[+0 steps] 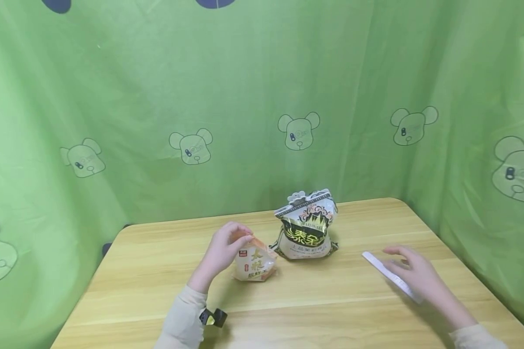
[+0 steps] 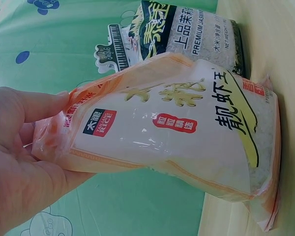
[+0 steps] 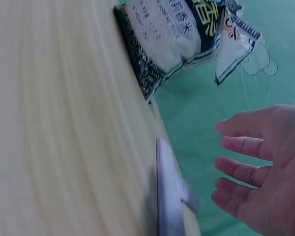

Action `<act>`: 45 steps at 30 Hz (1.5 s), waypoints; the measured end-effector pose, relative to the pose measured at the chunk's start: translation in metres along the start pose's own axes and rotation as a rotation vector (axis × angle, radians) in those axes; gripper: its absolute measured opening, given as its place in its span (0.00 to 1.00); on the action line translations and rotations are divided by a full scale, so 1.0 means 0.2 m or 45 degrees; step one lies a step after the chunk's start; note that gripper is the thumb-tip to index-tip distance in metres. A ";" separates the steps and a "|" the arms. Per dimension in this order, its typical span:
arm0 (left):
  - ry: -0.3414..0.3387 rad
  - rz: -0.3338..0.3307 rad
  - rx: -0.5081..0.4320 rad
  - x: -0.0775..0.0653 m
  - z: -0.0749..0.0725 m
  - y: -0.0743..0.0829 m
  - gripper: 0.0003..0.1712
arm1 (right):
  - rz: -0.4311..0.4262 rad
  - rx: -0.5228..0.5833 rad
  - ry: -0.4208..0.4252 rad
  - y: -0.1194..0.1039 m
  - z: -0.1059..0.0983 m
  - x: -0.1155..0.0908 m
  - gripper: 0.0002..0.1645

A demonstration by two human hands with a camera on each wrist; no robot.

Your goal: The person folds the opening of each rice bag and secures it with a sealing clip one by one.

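My left hand point(image 1: 227, 247) grips the gathered orange top of a rice bag point(image 1: 255, 261) that stands on the table. In the left wrist view this rice bag point(image 2: 177, 123) shows gold and black lettering, with thumb and fingers on either side of its top. To its right stands a second rice bag point(image 1: 305, 232), black and white, its folded top under a long clip. My right hand point(image 1: 412, 271) hovers over a long narrow white strip point(image 1: 390, 276), with nothing in its grasp. The right wrist view shows the fingers parted and a small tab on the side of the strip point(image 3: 168, 196).
The wooden table point(image 1: 148, 271) reaches back to a green curtain point(image 1: 244, 72) printed with bear heads, which also hangs along both sides. A small black device point(image 1: 214, 317) sits at my left wrist.
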State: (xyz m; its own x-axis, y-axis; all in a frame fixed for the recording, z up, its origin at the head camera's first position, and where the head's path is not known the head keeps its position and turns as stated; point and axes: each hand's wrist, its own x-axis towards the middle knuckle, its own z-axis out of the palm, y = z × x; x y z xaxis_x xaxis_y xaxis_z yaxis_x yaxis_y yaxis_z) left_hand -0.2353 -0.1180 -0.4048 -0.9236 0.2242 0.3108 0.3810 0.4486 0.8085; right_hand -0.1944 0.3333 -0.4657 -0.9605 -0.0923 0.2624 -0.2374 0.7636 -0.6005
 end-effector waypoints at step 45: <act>-0.045 0.019 0.008 -0.01 -0.03 0.01 0.07 | 0.115 -0.222 -0.096 0.13 0.03 0.01 0.31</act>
State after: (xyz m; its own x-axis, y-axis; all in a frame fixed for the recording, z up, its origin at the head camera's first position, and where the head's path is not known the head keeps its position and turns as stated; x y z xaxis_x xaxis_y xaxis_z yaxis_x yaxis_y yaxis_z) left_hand -0.2340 -0.1236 -0.4011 -0.9157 0.2615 0.3051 0.3953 0.4502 0.8007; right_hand -0.2040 0.3485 -0.4850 -0.9865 -0.0607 0.1524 -0.1273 0.8693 -0.4777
